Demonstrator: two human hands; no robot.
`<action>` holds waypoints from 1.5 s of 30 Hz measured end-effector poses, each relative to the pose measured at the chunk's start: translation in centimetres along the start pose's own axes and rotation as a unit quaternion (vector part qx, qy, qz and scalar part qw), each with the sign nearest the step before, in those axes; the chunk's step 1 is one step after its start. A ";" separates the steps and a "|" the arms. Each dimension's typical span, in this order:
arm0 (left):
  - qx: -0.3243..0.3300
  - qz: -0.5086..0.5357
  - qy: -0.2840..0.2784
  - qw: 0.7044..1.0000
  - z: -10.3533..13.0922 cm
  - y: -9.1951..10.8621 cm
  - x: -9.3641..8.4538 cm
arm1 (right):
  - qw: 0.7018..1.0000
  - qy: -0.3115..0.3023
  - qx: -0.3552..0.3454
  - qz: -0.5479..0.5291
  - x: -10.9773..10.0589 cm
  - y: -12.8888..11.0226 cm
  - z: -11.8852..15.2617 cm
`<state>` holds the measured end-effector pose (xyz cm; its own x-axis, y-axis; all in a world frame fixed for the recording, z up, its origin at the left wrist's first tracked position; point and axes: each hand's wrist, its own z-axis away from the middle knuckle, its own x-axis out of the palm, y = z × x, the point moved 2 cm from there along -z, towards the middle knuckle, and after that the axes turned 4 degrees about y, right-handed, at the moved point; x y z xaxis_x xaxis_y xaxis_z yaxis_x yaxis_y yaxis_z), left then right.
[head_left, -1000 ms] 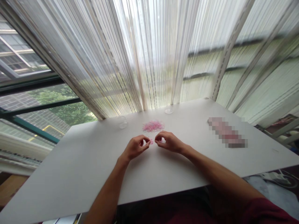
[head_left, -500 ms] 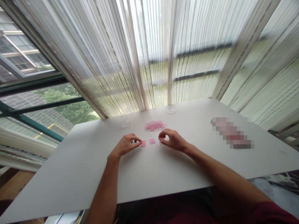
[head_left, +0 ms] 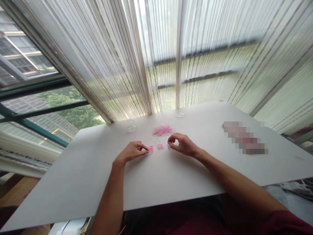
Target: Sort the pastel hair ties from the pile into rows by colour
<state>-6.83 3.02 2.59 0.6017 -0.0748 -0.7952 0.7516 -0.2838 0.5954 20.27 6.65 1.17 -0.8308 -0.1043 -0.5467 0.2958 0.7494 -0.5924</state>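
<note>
White table below, the left hand touches pink pieces, grip nearly closed.

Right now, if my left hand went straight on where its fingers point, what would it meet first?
Probably the leftmost small pink cluster, right in front of your left hand; I can't tell whether they already touch. The middle pink cluster lies just beyond.

On the white surface, three small pink clusters lie in a row before a loose pink heap. A clear round container sits left of the heap, a clear round dish behind it to the right.
</note>
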 end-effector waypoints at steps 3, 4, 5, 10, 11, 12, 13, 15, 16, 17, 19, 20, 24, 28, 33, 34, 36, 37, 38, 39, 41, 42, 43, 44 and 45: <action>-0.005 0.002 -0.008 1.000 0.0 -0.3 0.0 | 1.000 0.001 0.001 0.005 -0.1 0.1 0.0; -0.005 0.002 -0.009 1.000 0.0 -0.3 0.0 | 1.000 0.002 0.001 0.005 -0.2 0.1 0.0; -0.007 0.002 -0.011 1.000 0.0 -0.4 0.0 | 1.000 0.003 0.001 0.004 -0.2 0.1 0.0; -0.042 0.008 -0.033 0.999 0.0 -0.4 0.1 | 1.000 0.007 0.000 0.008 -0.3 0.2 -0.1; -0.049 0.009 -0.037 0.998 0.0 -0.4 0.2 | 1.000 0.008 0.000 0.009 -0.3 0.2 -0.1; -0.054 0.010 -0.041 0.998 0.1 -0.4 0.2 | 1.000 0.010 0.001 0.010 -0.4 0.2 -0.1; -0.056 0.011 -0.044 0.997 0.1 -0.4 0.2 | 1.000 0.011 0.001 0.010 -0.4 0.2 -0.1; -0.059 0.011 -0.046 0.997 0.1 -0.3 0.2 | 1.000 0.013 0.002 0.009 -0.4 0.3 -0.1; -0.060 0.010 -0.045 0.997 0.1 -0.2 0.1 | 1.000 0.013 0.002 0.008 -0.4 0.3 -0.1; -0.061 0.009 -0.044 0.997 0.1 -0.1 0.1 | 1.000 0.013 0.003 0.008 -0.4 0.3 -0.1; -0.060 0.008 -0.039 0.997 0.1 0.2 0.0 | 1.000 0.015 0.005 0.010 -0.4 0.3 -0.1; -0.057 0.008 -0.036 0.998 0.1 0.4 0.0 | 1.000 0.017 0.006 0.010 -0.4 0.3 -0.1; -0.052 0.019 -0.027 0.998 0.1 1.1 0.2 | 1.000 0.019 0.011 0.013 -0.6 0.4 -0.2; -0.063 0.013 -0.028 0.998 0.0 1.3 0.7 | 0.999 0.020 0.018 0.017 -0.8 0.6 -0.3; -0.047 -0.006 -0.012 0.999 -0.1 1.5 1.0 | 0.999 0.024 0.023 0.018 -0.9 0.6 -0.3; -0.044 -0.010 -0.008 0.999 -0.2 1.5 1.0 | 0.999 0.025 0.022 0.018 -0.9 0.6 -0.4; -0.039 -0.009 -0.006 0.999 -0.2 1.4 1.1 | 0.999 0.027 0.022 0.018 -0.9 0.6 -0.4; -0.035 -0.006 -0.008 0.999 -0.2 1.4 1.0 | 0.999 0.028 0.021 0.018 -0.9 0.7 -0.4; -0.032 -0.002 -0.009 0.999 -0.2 1.3 1.0 | 0.999 0.029 0.021 0.019 -0.9 0.7 -0.4; -0.028 0.000 -0.008 1.000 -0.2 1.2 1.0 | 0.999 0.031 0.022 0.019 -1.0 0.8 -0.4; -0.021 -0.002 -0.001 1.000 -0.2 1.1 0.8 | 0.999 0.038 0.027 0.019 -1.2 1.2 -0.5; -0.018 -0.008 0.008 1.000 -0.2 1.0 0.7 | 0.998 0.045 0.032 0.020 -1.4 1.5 -0.5; -0.015 -0.016 0.021 1.000 -0.2 0.9 0.6 | 0.997 0.053 0.041 0.022 -1.6 1.8 -0.6; -0.014 -0.024 0.038 0.999 -0.2 0.8 0.5 | 0.996 0.064 0.053 0.026 -1.9 2.3 -0.6; -0.014 -0.030 0.059 0.998 -0.3 0.7 0.4 | 0.994 0.076 0.069 0.030 -2.2 2.8 -0.7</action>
<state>-6.01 3.07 2.69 0.5817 0.0558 -0.8115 0.7937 -0.2570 0.5513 22.59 9.41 1.11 -0.8683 0.0459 -0.4939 0.4003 0.6530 -0.6430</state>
